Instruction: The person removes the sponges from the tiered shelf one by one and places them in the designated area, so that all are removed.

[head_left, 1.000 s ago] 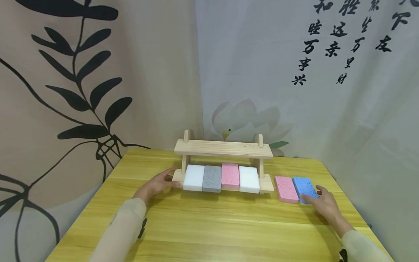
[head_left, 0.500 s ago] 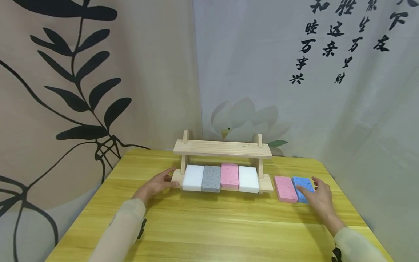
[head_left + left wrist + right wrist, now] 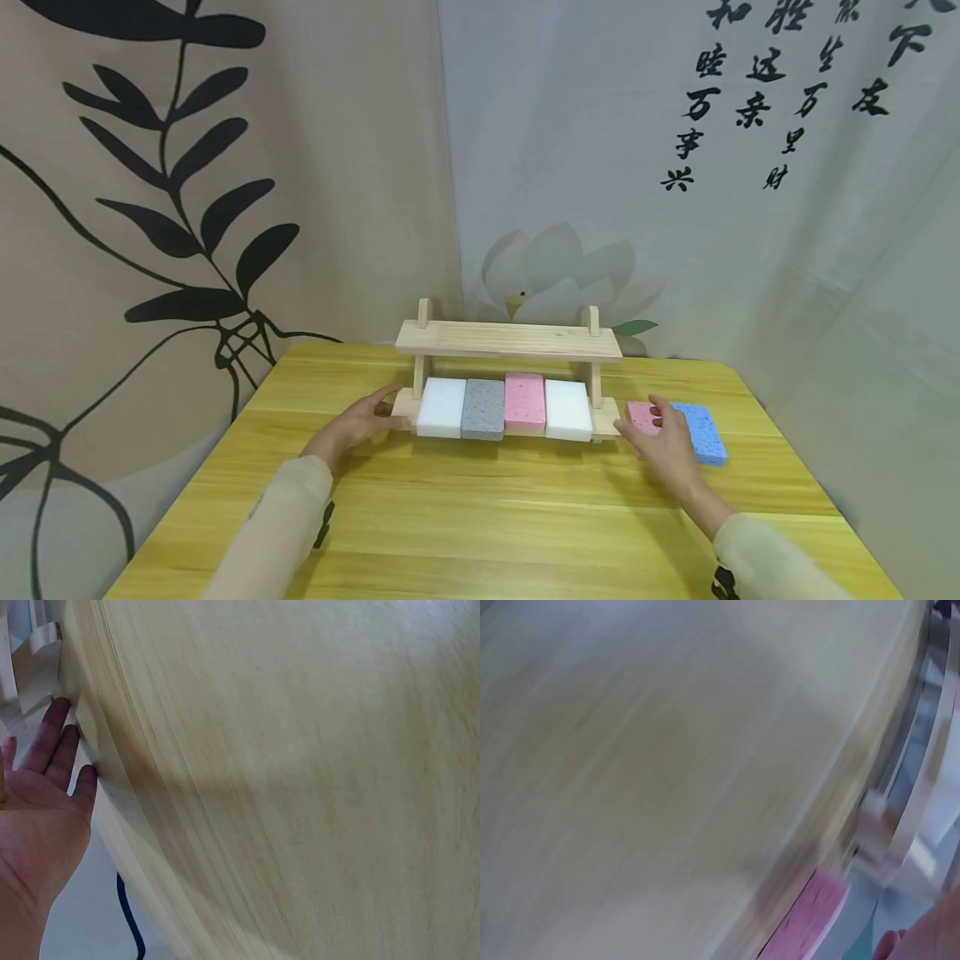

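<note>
My left hand (image 3: 358,427) holds the left end of a two-tier wooden rack (image 3: 510,339), thumb at the front edge and fingers behind. In the left wrist view its fingers reach out against the light wood. Along the lower shelf lie a white sponge (image 3: 441,407), a grey sponge (image 3: 483,408), a pink sponge (image 3: 524,402) and another white sponge (image 3: 567,410). My right hand (image 3: 672,457), thumb and fingers apart, is over a second pink sponge (image 3: 642,412) right of the rack and partly hides it. The right wrist view shows that pink sponge's edge (image 3: 810,915) near the hand.
A blue sponge (image 3: 701,435) lies flat beside the loose pink one. The yellow wooden table (image 3: 465,525) meets a printed cloth backdrop (image 3: 360,183) behind the rack. The upper shelf overhangs the back of the lower one.
My right hand has moved left from the blue sponge to over the loose pink one; the blue sponge is uncovered and lies in place. My left hand stays at the rack's end.
</note>
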A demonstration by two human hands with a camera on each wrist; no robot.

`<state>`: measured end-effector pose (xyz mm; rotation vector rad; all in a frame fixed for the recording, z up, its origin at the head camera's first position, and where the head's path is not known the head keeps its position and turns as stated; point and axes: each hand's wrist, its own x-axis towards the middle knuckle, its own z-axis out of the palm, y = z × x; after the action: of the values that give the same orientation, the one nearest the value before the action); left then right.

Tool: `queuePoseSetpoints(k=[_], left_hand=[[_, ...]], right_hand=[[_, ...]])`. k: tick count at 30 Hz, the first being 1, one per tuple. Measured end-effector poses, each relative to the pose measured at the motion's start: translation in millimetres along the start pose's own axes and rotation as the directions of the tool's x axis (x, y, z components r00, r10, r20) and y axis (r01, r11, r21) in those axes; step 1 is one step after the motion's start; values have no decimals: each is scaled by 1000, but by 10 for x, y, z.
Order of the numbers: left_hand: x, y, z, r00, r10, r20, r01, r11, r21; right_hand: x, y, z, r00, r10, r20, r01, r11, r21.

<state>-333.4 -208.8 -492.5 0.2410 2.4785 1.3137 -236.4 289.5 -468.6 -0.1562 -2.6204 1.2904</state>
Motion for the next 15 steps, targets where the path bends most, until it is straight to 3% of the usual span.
queuePoseSetpoints(k=[15], left_hand=[[11, -12, 5, 1000, -1, 2, 1, 1000, -17]], right_hand=[[-35, -306, 545, 999, 48, -7, -47, 995, 82]])
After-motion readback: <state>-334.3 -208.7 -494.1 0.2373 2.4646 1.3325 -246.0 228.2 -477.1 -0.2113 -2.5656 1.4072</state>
